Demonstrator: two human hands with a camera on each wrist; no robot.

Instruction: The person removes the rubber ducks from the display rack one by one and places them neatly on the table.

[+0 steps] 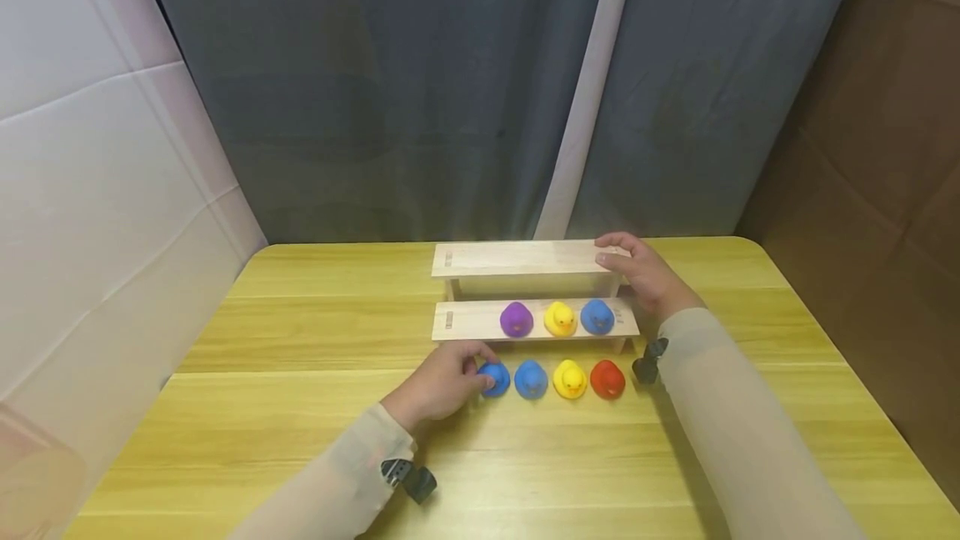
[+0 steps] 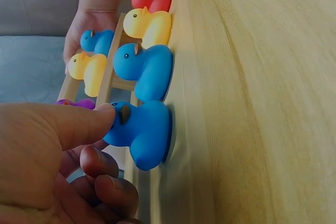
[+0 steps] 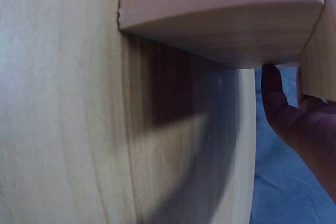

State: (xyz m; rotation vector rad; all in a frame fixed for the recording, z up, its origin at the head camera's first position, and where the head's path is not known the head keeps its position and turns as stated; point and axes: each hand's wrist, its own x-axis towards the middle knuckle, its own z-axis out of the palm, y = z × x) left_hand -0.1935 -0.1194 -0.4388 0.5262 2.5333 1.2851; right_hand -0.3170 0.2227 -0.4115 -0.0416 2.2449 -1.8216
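Observation:
At the left end of the front row on the table, my left hand (image 1: 442,382) pinches a blue rubber duck (image 2: 140,135); its thumb lies against the duck's head, and the index finger's contact is hidden in the left wrist view. My right hand (image 1: 643,277) holds the right end of the two-step wooden stand (image 1: 517,258) at its upper board, fingers bent around the edge. Beside the held duck stand another blue duck (image 1: 531,380), a yellow duck (image 1: 570,379) and a red duck (image 1: 607,379).
The stand's lower board carries a purple duck (image 1: 517,319), a yellow duck (image 1: 560,319) and a blue duck (image 1: 597,317). A grey curtain (image 1: 450,107) hangs behind the wooden table (image 1: 300,407). White cloth (image 1: 97,157) borders the left side, brown cloth (image 1: 885,148) the right.

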